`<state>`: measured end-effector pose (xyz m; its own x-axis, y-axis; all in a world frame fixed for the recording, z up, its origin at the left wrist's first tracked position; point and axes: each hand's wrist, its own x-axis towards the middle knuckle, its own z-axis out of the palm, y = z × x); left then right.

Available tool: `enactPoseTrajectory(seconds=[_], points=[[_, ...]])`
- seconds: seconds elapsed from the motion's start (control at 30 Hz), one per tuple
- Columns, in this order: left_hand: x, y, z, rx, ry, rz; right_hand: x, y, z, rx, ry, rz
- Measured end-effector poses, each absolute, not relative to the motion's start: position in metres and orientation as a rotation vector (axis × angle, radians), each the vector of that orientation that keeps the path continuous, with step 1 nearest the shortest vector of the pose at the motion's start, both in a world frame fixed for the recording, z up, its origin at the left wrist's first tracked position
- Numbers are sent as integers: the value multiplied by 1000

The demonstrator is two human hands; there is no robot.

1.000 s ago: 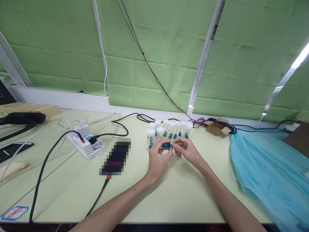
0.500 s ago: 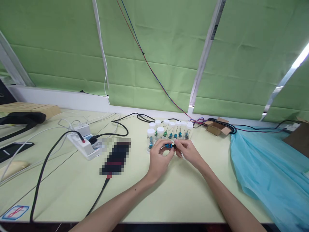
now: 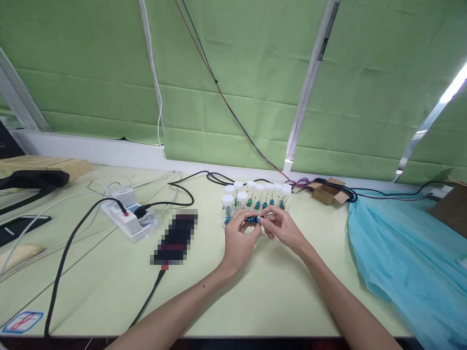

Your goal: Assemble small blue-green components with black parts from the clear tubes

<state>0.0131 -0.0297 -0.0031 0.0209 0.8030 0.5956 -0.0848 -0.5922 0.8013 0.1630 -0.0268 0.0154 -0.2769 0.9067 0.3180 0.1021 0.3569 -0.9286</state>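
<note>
My left hand (image 3: 238, 245) pinches a small blue piece with dark and reddish marks (image 3: 252, 219) between thumb and fingers; its exact kind is too small to make out. Thumb and forefinger of my right hand (image 3: 283, 229) are closed at the right end of that piece, and its tip is hidden behind them. Just beyond both hands stand several clear vials with white caps (image 3: 260, 188), upright in a cluster. Small blue and green pieces with thin wire-like stems show inside them. One vial (image 3: 227, 206) stands left of my left fingers. My fingers and hands cover the lower parts of other vials.
A pixelated dark device (image 3: 175, 238) with a cable lies left of my hands. Beyond it sits a white power strip (image 3: 126, 216) with plugs and black cable. On the right are a small open cardboard box (image 3: 328, 191) and crumpled blue sheeting (image 3: 397, 248). Green blinds (image 3: 233, 131) hang behind.
My right fingers have shifted slightly and closed over the dark right end of the blue piece, which showed before. The left hand has barely moved.
</note>
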Motion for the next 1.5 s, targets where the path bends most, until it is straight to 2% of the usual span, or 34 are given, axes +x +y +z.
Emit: enactPoseTrajectory(seconds=[0.7,1.0,1.5], points=[[15,-29,-6,1633,705,1636,161,-21,13,-1085,-1747,838],[14,-30,-2,1605,754,1662,162,-28,18,-972,-1685,997],[15,-29,-6,1622,699,1633,161,-25,17,-1026,-1720,892]])
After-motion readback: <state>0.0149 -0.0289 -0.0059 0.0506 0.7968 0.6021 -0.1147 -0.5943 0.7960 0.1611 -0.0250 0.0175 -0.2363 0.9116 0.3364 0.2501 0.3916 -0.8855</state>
